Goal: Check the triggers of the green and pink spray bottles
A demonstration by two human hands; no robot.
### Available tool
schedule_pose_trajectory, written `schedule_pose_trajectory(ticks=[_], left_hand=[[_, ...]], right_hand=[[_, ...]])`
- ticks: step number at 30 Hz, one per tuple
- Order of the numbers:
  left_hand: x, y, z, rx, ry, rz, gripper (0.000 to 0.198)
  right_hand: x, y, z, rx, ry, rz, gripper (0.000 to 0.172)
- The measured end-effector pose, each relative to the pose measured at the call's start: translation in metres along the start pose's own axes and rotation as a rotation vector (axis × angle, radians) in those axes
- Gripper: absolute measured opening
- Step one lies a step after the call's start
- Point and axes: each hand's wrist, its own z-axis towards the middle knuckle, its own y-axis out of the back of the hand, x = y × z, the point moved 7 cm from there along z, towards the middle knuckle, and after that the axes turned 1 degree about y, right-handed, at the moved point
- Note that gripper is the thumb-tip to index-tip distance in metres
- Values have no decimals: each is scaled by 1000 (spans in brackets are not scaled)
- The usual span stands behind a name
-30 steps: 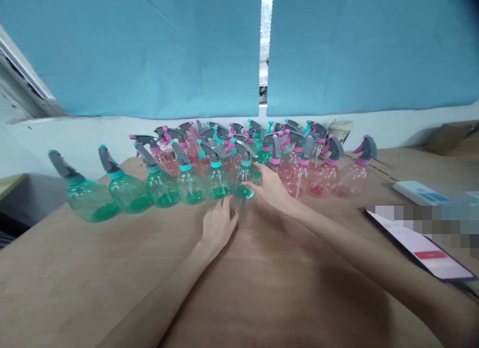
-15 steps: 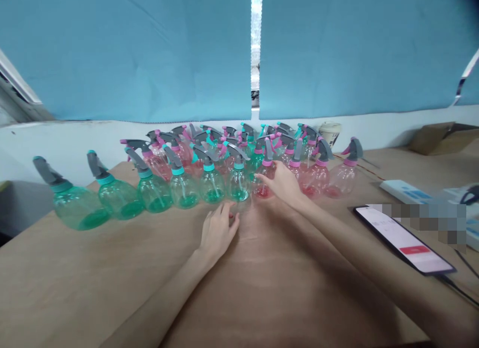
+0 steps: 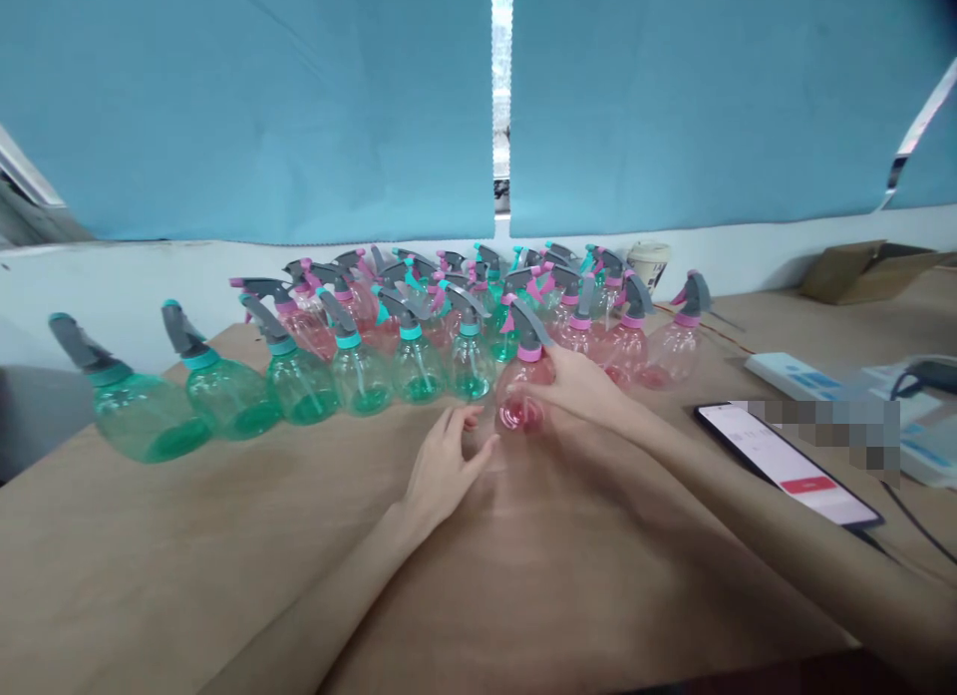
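- A pink-collared spray bottle (image 3: 521, 401) of clear, pink-tinted plastic is held roughly upright, just forward of the front row and near the middle of the tabletop (image 3: 224, 545); whether its base is resting on the surface cannot be told.
- The right hand (image 3: 579, 386) is closed around the bottle's upper body, with the fingers curled across its far side.
- The left hand (image 3: 445, 476) is held open, palm turned inward, with the fingers spread and just beside the bottle's lower left side; contact cannot be made out.
- The bottle is judged light, stiff and thin-walled, with a smooth surface that may be slippery. The round body or the narrower neck under the grey trigger head would be the firmest place to take hold.
- Six teal-collared spray bottles (image 3: 299, 386) are counted in the front row, left of the held bottle, and three more pink-collared bottles (image 3: 628, 351) to its right.
- Further bottles are crowded behind them, too overlapped to be counted exactly.
- One lidded paper cup (image 3: 649, 264) is placed behind the group, near the tabletop's rear edge.
- One smartphone (image 3: 778, 466), partly pixelated, and one white box (image 3: 793, 374) are placed toward the right edge.
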Motion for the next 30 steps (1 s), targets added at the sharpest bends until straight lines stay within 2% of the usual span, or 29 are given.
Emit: schedule_pose_trajectory(ticks=[6,9,11,15,20,26,30], left_hand=[[-11,-10,-3,102,13,-108,67],[-17,-12,-5,149,-3,-147,72],[-17,-13,-5,159,6,-152,72],[-14,-15,-6,163,19,-146,72],[-19,-17,-7,194,-46,-177,71],[-24,-15,-7,238,-115,-150,66],[-26,-15,-7,273,-170,-95,57]], right_hand=[[20,12,-26,208,208,292,38],[31,11,-34,330,248,470,43],[37,11,-36,365,252,574,49],[40,11,-31,277,182,703,55],[43,3,-27,156,145,822,61],[40,-10,-30,181,111,920,45],[33,-5,-33,190,122,858,37]])
